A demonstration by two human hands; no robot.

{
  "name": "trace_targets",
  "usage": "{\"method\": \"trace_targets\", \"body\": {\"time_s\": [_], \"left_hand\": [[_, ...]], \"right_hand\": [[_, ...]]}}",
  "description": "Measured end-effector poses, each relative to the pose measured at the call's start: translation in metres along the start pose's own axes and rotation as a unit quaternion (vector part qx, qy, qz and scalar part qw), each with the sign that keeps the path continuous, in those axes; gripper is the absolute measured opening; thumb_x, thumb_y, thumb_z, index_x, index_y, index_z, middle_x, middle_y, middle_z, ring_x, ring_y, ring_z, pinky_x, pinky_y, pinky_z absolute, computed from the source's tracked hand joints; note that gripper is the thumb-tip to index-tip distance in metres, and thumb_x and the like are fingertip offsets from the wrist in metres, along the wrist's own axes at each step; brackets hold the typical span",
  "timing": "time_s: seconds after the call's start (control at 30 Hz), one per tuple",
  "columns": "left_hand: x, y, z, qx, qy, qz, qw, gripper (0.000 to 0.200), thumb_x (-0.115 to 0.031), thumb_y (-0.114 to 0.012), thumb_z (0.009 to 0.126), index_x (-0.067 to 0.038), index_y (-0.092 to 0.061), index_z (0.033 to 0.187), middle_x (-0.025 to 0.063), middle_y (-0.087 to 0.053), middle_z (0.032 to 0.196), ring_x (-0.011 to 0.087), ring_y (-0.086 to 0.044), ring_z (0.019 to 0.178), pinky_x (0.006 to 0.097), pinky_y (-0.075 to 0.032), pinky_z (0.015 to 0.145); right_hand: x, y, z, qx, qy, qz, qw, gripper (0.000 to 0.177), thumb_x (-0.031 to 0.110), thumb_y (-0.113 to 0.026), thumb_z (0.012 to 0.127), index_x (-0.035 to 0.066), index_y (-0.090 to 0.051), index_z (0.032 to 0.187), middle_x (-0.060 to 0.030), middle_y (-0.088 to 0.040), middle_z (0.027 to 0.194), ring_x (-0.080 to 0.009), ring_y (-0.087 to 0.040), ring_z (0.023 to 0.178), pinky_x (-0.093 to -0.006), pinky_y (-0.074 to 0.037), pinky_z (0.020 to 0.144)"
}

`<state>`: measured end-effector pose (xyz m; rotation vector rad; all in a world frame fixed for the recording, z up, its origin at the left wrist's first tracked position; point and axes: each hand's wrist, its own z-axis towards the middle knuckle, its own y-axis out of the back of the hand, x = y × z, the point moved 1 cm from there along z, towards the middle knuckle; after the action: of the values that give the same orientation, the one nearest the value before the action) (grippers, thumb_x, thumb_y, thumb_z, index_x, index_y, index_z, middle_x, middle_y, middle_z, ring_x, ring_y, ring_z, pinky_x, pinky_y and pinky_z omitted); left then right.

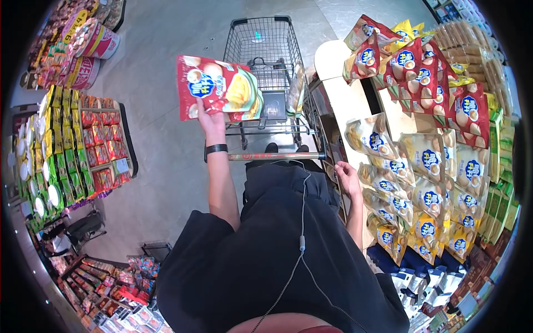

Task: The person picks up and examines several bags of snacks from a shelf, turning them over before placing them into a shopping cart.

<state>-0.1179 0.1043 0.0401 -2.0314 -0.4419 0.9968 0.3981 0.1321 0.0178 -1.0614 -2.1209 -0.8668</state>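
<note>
Shop aisle, grey tiled floor (161, 166). A wire cart (266, 50) stands straight ahead of the person, its handle close to the body.

The left hand (211, 121) is raised over the floor, left of the cart. Its fingers are clamped on the lower edge of a red bag (217, 87). The bag is held upright and face-on, and its right edge overlaps the cart's left side. There is a black band (216, 149) on that wrist.

The right hand (348, 177) hangs low at the left edge of the display (344, 94), just beside the pale bags (383, 144). Its fingers are curled; can't tell whether they grip anything.

More red bags (444, 83) fill the display's far end, with yellow ones (427, 233) at its near corner. A shelf (83, 150) of green, yellow and red packs stands well apart across the aisle. A white cable (302, 222) runs down the dark shirt. Nothing lies between either hand and the stock.
</note>
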Motion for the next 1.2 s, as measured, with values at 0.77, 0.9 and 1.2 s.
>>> {"method": "trace_targets", "body": {"time_s": [0.77,0.9,1.2], "left_hand": [[0.114,0.146,0.024,-0.181,0.161,0.315,0.918,0.025,-0.011,-0.069,0.092,-0.006,-0.056,0.112,0.0065,-0.061,0.098,0.0227,-0.065,0.084,0.0478,-0.056,0.085],[0.108,0.138,0.011,-0.186,0.132,0.280,0.932,0.022,-0.007,-0.067,0.092,-0.007,-0.057,0.112,0.0048,-0.061,0.097,0.0219,-0.067,0.087,0.0452,-0.056,0.081],[0.122,0.123,-0.014,-0.196,0.060,0.304,0.930,0.046,-0.008,-0.065,0.094,-0.002,-0.039,0.131,0.0124,-0.052,0.131,0.0262,-0.060,0.114,0.0521,-0.052,0.094]], "right_hand": [[-0.056,0.006,-0.001,-0.050,0.012,-0.110,0.993,0.038,0.027,-0.068,0.094,-0.003,-0.065,0.117,-0.0062,-0.069,0.088,-0.0121,-0.061,0.080,-0.0282,-0.051,0.076],[-0.037,0.009,-0.007,-0.043,-0.010,-0.128,0.991,0.039,0.029,-0.070,0.093,-0.002,-0.065,0.117,-0.0072,-0.069,0.092,-0.0132,-0.061,0.083,-0.0283,-0.051,0.079],[-0.045,0.013,-0.013,-0.052,-0.041,-0.125,0.990,0.050,0.037,-0.070,0.089,0.000,-0.065,0.123,-0.0173,-0.072,0.100,-0.0270,-0.069,0.097,-0.0362,-0.052,0.091]]}}
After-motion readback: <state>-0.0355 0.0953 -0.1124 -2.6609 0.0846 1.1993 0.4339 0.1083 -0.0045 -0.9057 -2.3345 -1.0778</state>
